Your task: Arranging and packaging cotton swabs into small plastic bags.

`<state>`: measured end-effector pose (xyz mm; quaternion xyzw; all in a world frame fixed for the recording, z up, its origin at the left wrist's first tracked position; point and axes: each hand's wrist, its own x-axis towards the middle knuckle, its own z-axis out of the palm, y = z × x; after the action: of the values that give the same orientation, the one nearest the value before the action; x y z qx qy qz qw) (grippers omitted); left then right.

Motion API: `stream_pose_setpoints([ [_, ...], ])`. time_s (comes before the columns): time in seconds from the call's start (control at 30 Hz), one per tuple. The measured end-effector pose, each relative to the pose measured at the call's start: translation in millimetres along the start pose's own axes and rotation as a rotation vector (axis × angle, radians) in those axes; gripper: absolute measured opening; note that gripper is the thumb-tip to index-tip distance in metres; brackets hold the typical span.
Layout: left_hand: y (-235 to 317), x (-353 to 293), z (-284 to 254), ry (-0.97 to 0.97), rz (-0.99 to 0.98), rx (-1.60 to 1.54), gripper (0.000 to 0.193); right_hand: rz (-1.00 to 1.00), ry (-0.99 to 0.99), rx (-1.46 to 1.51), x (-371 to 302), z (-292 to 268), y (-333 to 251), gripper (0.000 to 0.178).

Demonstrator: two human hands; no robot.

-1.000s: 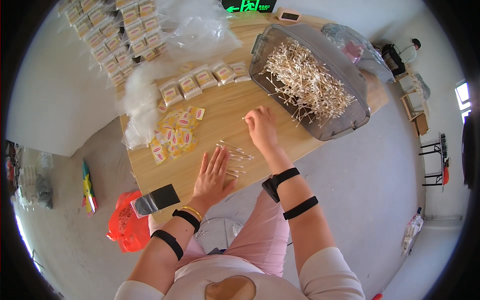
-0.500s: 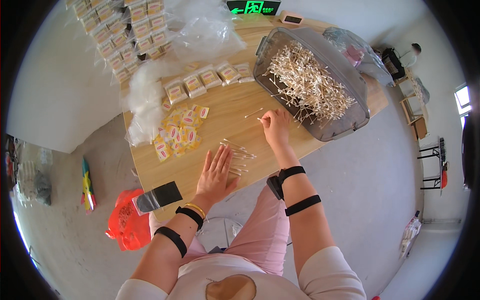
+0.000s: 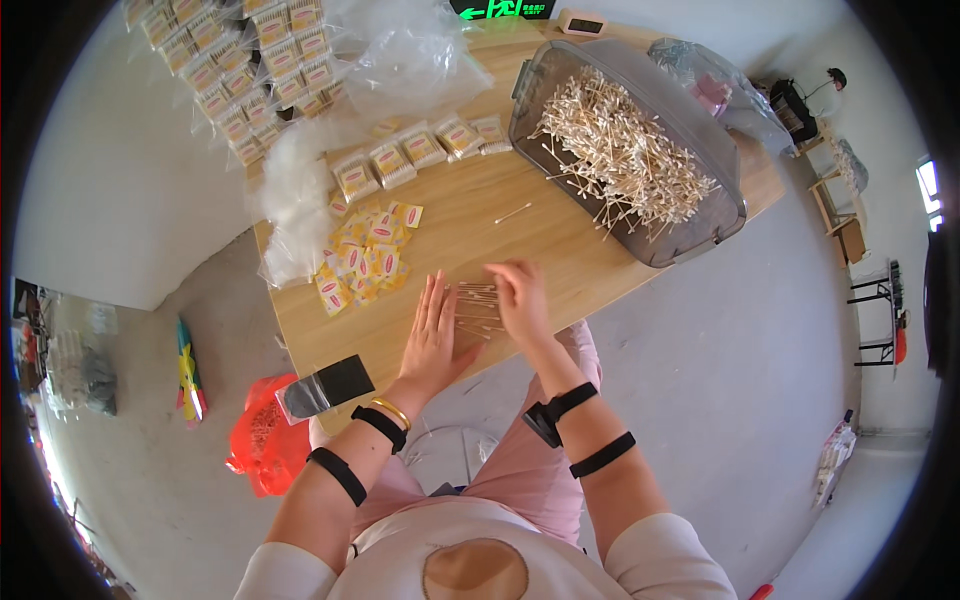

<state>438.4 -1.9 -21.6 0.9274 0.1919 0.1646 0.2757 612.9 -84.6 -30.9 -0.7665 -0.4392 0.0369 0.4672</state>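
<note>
Trousers (image 3: 545, 500) of pale pink cloth fill the near side, between forearms banded with black straps. The wooden table's (image 3: 460, 235) near edge slants up to the right, and both wrists reach across it. At its left corner lies a flat black item in a clear sleeve (image 3: 325, 388), just beside the left forearm; beyond that corner a crinkled red plastic bag (image 3: 268, 435) sits lower down.

The left hand (image 3: 430, 335) has its fingers straight and side by side, thumb held apart, at the left ends of some thin cotton swabs (image 3: 477, 305). These lie roughly parallel between the hands, close to the near edge. The right hand (image 3: 522, 305) curls over their right ends; whether it pinches any, I cannot tell.

Farther in, glossy yellow-and-white square cards (image 3: 365, 250) overlap in a loose pile, hemmed on the left by filmy clear bags (image 3: 297, 215). Smooth pale wood runs from the cards to the bin, one lone swab (image 3: 513, 213) lying on it. A row of plump clear-wrapped packs (image 3: 405, 160) bounds that stretch behind; the grey translucent bin (image 3: 685, 245), heaped with tangled swabs, blocks the right. Stacked packs (image 3: 210, 70) rise at far left, and a small block-shaped clock (image 3: 582, 22) stands at the back.
</note>
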Motion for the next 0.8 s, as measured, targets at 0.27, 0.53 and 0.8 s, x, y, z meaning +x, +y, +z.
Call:
stream_pose_setpoints([
  [0.27, -1, 29, -3, -0.174, 0.094, 0.246, 0.099, 0.042, 0.085, 0.161, -17, -3, -12, 0.027],
  [0.53, 1, 24, 4, -0.179, 0.036, 0.242, 0.096, 0.178, 0.234, 0.253, -15, 6, -15, 0.027],
  [0.8, 10, 20, 1, -0.237, 0.080, 0.461, 0.091, 0.150, 0.268, 0.223, -25, -11, -11, 0.027],
])
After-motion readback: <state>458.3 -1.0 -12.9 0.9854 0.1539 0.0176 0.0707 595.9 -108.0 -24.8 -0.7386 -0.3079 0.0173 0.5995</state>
